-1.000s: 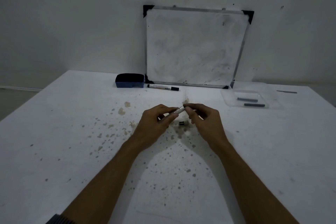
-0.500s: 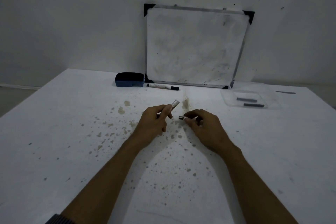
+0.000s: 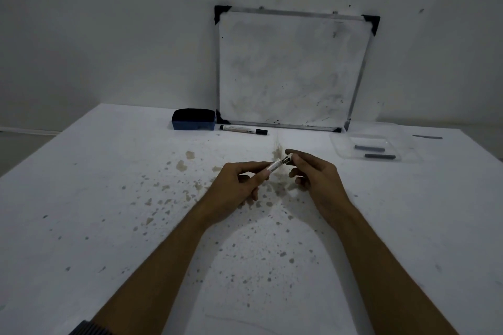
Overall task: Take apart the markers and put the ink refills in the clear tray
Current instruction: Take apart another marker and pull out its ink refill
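My left hand [image 3: 239,185] grips a white marker barrel [image 3: 273,165], its open end tilted up to the right. My right hand [image 3: 313,171] pinches a small dark end piece [image 3: 288,158] between thumb and forefinger, right at the barrel's tip. Both are held just above the stained table. A whole marker [image 3: 243,129] with a black cap lies in front of the whiteboard. The clear tray [image 3: 340,144] sits at the right rear with two dark ink refills [image 3: 369,148] [image 3: 380,156] inside.
A whiteboard [image 3: 291,68] leans on the wall at the back. A blue eraser [image 3: 193,119] sits left of the marker. A thin dark strip [image 3: 427,137] lies beyond the tray. The white table [image 3: 109,198] is speckled with brown stains.
My right hand picked the small end piece off the table and brought it up to the tip of the barrel. The left hand tilted the barrel slightly lower.
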`<state>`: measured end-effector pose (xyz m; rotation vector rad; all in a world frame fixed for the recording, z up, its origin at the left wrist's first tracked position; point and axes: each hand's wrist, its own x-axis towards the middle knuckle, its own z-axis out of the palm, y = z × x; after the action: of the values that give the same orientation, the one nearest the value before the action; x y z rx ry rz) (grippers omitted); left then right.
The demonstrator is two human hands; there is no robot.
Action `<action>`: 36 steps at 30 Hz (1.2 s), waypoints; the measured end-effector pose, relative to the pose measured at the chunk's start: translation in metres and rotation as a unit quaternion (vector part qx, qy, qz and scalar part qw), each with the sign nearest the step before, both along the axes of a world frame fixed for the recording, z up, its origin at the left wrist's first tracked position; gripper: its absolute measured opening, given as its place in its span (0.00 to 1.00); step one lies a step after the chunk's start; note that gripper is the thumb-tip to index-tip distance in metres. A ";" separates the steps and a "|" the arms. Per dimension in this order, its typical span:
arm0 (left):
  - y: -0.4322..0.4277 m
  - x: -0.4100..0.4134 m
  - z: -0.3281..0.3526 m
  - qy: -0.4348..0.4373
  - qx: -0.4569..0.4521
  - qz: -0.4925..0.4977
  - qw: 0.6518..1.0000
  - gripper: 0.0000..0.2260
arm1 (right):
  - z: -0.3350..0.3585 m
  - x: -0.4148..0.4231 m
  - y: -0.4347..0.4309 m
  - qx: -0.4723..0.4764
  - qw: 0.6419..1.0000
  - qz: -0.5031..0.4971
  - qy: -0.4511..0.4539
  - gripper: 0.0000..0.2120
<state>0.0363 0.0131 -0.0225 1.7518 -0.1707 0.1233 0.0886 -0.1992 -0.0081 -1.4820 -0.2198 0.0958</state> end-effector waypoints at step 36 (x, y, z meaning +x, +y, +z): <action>0.003 0.002 0.000 -0.006 -0.023 -0.008 1.000 0.07 | -0.001 -0.006 0.010 -0.026 0.996 0.043 -0.075 0.10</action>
<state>0.0381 0.0159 -0.0222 1.7043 -0.1884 0.1258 0.0823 -0.1889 -0.0096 -1.5334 -0.4059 0.0605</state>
